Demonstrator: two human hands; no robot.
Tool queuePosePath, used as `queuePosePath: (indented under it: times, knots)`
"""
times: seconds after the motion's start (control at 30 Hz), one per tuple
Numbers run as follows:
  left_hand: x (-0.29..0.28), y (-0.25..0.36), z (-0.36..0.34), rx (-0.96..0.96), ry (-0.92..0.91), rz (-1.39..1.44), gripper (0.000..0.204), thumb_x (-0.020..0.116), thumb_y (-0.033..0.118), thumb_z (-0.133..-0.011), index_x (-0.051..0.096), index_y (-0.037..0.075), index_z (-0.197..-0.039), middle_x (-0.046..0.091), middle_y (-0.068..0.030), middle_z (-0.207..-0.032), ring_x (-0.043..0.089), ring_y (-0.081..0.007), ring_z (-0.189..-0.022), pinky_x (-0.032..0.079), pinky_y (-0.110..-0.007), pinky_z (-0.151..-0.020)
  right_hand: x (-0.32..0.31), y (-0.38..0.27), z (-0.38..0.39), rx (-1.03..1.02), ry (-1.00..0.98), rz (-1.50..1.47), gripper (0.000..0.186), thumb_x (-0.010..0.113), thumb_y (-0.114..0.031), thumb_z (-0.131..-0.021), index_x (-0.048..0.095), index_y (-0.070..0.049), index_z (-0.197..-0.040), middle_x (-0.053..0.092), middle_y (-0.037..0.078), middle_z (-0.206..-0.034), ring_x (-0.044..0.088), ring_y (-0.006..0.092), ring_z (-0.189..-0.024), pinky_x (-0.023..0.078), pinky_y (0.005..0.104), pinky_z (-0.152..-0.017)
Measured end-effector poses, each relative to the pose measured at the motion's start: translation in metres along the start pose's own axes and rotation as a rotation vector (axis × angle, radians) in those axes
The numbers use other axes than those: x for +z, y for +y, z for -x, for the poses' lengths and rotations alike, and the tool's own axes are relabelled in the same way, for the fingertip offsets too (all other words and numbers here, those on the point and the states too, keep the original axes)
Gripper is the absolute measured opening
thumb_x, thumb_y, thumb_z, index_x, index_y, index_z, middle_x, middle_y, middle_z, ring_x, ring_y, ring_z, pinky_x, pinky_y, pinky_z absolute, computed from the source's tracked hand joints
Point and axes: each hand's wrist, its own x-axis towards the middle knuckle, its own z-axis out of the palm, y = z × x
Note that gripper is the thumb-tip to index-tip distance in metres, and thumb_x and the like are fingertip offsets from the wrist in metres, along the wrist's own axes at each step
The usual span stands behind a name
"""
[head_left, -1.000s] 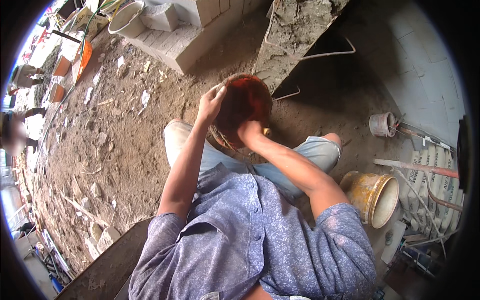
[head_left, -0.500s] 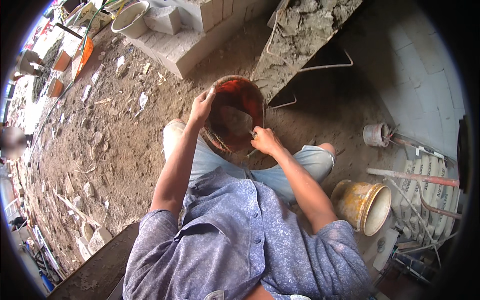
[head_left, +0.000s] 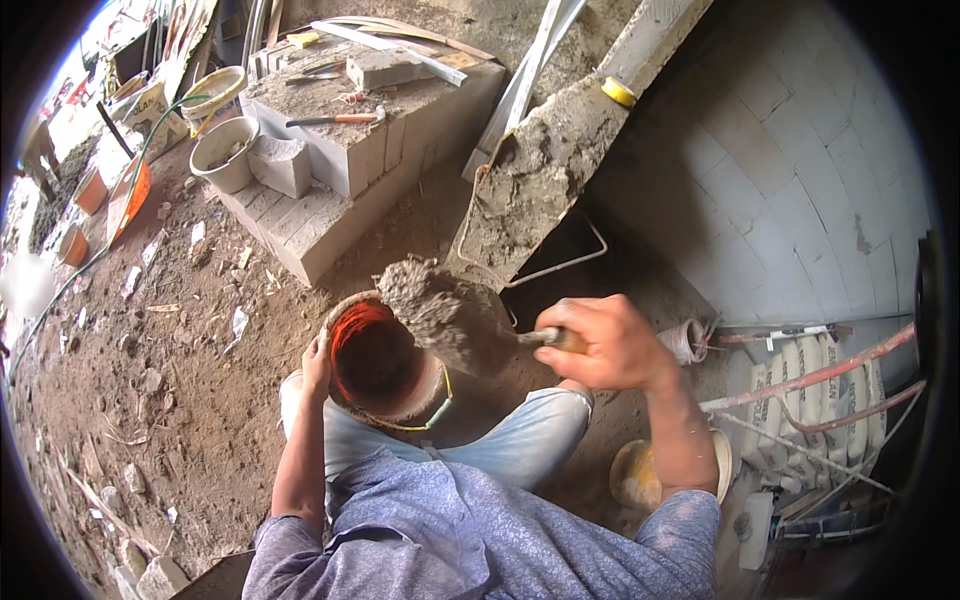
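A trowel (head_left: 492, 338) loaded with a lump of wet grey mortar (head_left: 425, 295) hangs over the right rim of a bucket (head_left: 350, 324). My right hand (head_left: 610, 342) is closed around its handle. The bucket has an orange-red inside and a dark, shadowed bottom, and it tilts between my legs. My left hand (head_left: 317, 365) grips its left rim, with fingers partly hidden. Just beyond the trowel, a sloping board (head_left: 540, 185) smeared with mortar reaches down toward the bucket.
A stepped block structure (head_left: 330, 190) stands ahead to the left, bearing a hammer (head_left: 340, 119) and a pale pail (head_left: 225, 155). A bent metal rod (head_left: 565, 268) juts from the board. At right lie a yellowish bucket (head_left: 635, 475), metal bars (head_left: 830, 370) and stacked sacks (head_left: 800, 380).
My right hand has lifted the trowel out of the bucket, up and to the right, with mortar on it. The view has shifted, showing more of the board and blocks.
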Motion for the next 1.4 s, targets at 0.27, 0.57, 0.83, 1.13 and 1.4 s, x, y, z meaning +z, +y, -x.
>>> queuePosePath:
  times: [0.27,0.57,0.83,1.13,1.4]
  knots:
    - [0.001,0.000,-0.001,0.029,0.030,-0.063,0.049,0.055,0.041,-0.107,0.067,-0.003,-0.125,0.070,-0.0041,-0.111,0.060,-0.0113,-0.100,0.048,-0.027,-0.089,-0.040,0.071,-0.030,0.325,-0.173,-0.822,0.021,0.068,-0.022,-0.097,0.066,-0.003,-0.105,0.067,0.005,-0.078,0.060,0.0093,-0.060,0.050,0.0244,-0.053]
    - [0.001,-0.002,-0.002,0.015,0.016,-0.082,0.048,0.056,0.041,-0.106,0.068,-0.002,-0.124,0.070,-0.0045,-0.109,0.060,-0.0106,-0.098,0.049,-0.027,-0.088,-0.106,0.079,-0.031,0.388,0.423,-0.543,0.026,0.060,-0.030,-0.102,0.060,-0.004,-0.102,0.060,0.003,-0.075,0.055,0.0069,-0.053,0.047,0.0226,-0.046]
    - [0.001,-0.005,0.000,-0.066,0.035,-0.039,0.049,0.057,0.038,-0.107,0.066,-0.005,-0.127,0.070,-0.0059,-0.110,0.060,-0.0119,-0.100,0.048,-0.028,-0.090,-0.048,0.068,-0.062,0.626,-0.040,-0.229,0.020,0.061,-0.021,-0.100,0.063,-0.002,-0.104,0.061,0.001,-0.074,0.055,0.0063,-0.056,0.047,0.0231,-0.050]
    - [-0.001,0.001,-0.005,-0.061,0.033,-0.059,0.045,0.056,0.038,-0.107,0.069,-0.004,-0.118,0.066,0.0005,-0.097,0.053,-0.0078,-0.086,0.046,-0.025,-0.078,-0.079,0.042,-0.077,0.643,0.036,-0.083,0.024,0.059,-0.025,-0.101,0.063,0.000,-0.099,0.062,0.002,-0.071,0.055,0.0076,-0.052,0.048,0.0262,-0.050]
    - [-0.002,-0.004,-0.004,-0.028,0.020,-0.033,0.048,0.057,0.040,-0.106,0.069,-0.004,-0.119,0.067,-0.0005,-0.099,0.054,-0.0084,-0.089,0.046,-0.025,-0.082,-0.091,0.042,-0.109,0.765,-0.028,0.067,0.026,0.057,-0.027,-0.100,0.062,-0.002,-0.097,0.060,0.002,-0.068,0.055,0.0088,-0.049,0.047,0.0271,-0.047]
